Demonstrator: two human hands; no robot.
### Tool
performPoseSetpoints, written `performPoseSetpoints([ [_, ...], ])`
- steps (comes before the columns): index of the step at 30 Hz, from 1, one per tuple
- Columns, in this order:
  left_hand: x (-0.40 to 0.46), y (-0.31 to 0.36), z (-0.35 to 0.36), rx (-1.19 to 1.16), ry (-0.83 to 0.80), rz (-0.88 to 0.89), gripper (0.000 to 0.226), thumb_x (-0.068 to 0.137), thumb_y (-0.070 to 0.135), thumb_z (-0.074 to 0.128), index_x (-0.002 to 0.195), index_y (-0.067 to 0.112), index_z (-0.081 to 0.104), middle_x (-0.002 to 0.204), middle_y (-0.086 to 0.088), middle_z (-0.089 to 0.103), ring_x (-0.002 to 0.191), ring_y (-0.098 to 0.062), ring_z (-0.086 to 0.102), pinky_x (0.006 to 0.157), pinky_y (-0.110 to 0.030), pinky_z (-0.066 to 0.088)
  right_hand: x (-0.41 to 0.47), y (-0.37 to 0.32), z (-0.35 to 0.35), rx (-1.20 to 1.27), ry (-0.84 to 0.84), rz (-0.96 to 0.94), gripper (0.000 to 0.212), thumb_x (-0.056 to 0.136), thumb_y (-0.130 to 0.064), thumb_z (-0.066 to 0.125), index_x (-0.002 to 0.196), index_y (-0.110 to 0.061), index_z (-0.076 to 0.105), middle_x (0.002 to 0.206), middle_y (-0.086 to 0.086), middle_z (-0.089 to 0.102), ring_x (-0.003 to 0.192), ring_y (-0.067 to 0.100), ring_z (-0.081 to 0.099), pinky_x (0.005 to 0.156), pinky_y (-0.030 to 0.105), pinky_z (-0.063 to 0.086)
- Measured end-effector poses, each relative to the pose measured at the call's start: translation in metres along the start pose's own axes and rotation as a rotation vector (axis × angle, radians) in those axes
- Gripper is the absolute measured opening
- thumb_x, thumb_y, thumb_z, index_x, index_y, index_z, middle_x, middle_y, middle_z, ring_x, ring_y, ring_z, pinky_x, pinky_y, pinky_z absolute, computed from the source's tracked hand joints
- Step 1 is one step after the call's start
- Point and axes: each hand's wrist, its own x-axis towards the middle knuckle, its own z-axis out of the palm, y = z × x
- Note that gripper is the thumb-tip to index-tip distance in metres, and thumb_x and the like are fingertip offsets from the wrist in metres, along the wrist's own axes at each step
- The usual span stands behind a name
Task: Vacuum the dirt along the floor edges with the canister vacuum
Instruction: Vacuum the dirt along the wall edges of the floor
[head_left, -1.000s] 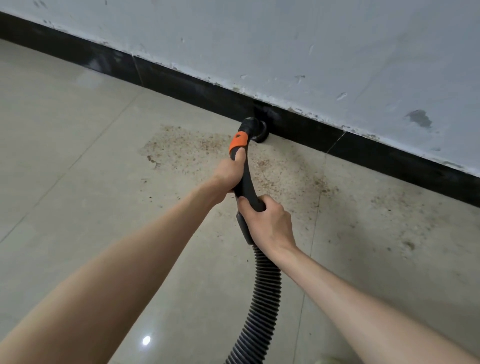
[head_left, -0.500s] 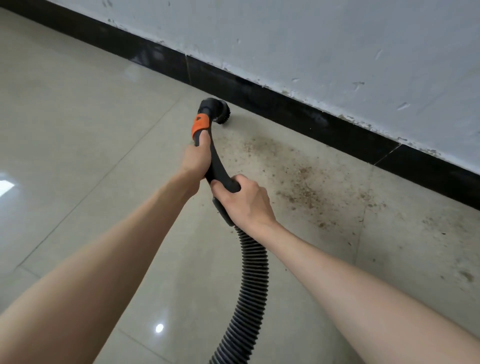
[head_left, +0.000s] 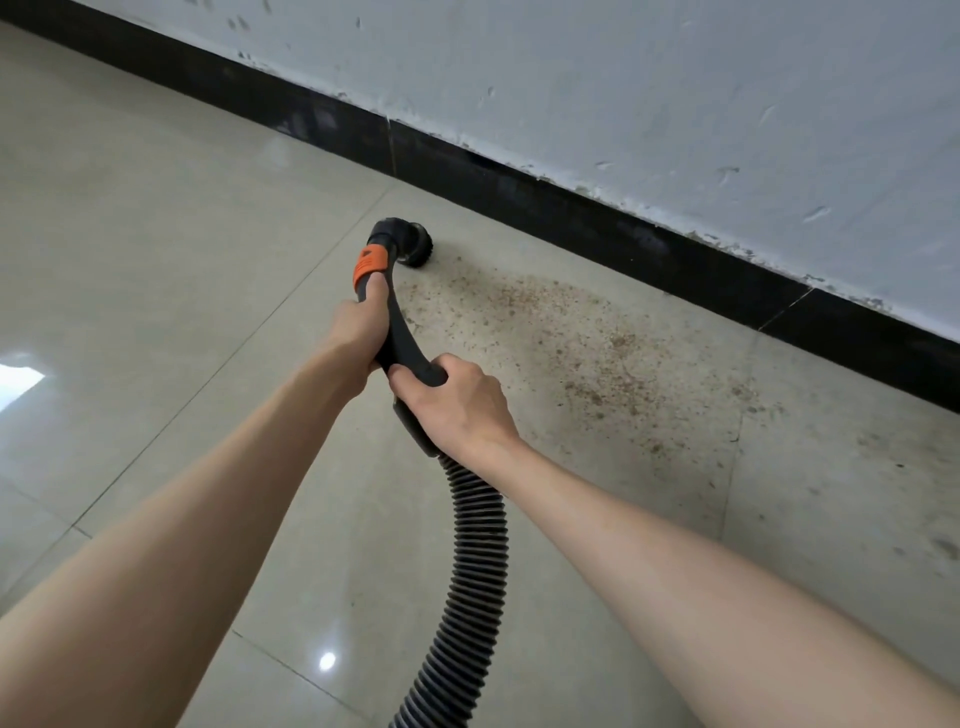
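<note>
Left hand: wrapped around the upper part of the handle, just below the orange collar; thumb lies along the top of the handle.
Right hand: wrapped around the lower part of the handle, just above the point where the ribbed hose begins; fingers curled under, knuckles up.
Hand spacing: the two hands sit close together on the same handle; contact between them cannot be told.
Handle: black, curved, running from the right hand up and forward to the orange collar.
Orange collar: band around the handle, between the left hand and the brush head.
Brush head: black, round, angled down onto the floor at the left edge of the dirt patch, near the skirting but apart from it.
Hose: black, ribbed, bending from under the right hand down to the lower frame edge.
Dirt: brown specks scattered over the tile to the right of the brush head, reaching toward the skirting.
Floor: glossy beige tiles with thin grout lines.
Skirting: black strip along the foot of the wall.
Wall: pale, scuffed, with chipped paint above the skirting.
</note>
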Motion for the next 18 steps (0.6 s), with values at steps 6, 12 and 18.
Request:
performPoseSetpoints([
  [6,-0.006,0.001,0.013,0.039,-0.061,0.012,0.053,0.095,0.049,0.038,0.117,0.002,0.049,0.081,-0.003,0.051,0.069,-0.016,0.052,0.059,-0.027,0.044,-0.006,0.008,-0.010,0.034,0.031,0.036,0.039,0.081,-0.057,0.055,0.078,-0.018,0.057,0.081,0.001,0.067,0.078,0.024,0.065,0.075,0.041,0.056],
  [12,-0.017,0.000,0.031,0.077,-0.105,0.018,0.049,0.095,0.050,0.038,0.111,0.005,0.049,0.080,-0.004,0.051,0.069,-0.016,0.052,0.056,-0.027,0.044,-0.015,0.022,-0.020,0.080,0.055,0.064,0.038,0.081,-0.056,0.056,0.078,-0.019,0.058,0.080,0.000,0.068,0.075,0.022,0.066,0.075,0.042,0.057],
  [18,-0.027,-0.003,0.049,0.142,-0.166,0.027,0.052,0.095,0.050,0.036,0.114,0.003,0.050,0.084,-0.005,0.053,0.078,-0.022,0.055,0.061,-0.029,0.046,-0.027,0.035,-0.032,0.102,0.094,0.091,0.035,0.082,-0.055,0.056,0.080,-0.020,0.059,0.078,-0.001,0.067,0.074,0.021,0.065,0.072,0.038,0.056],
])
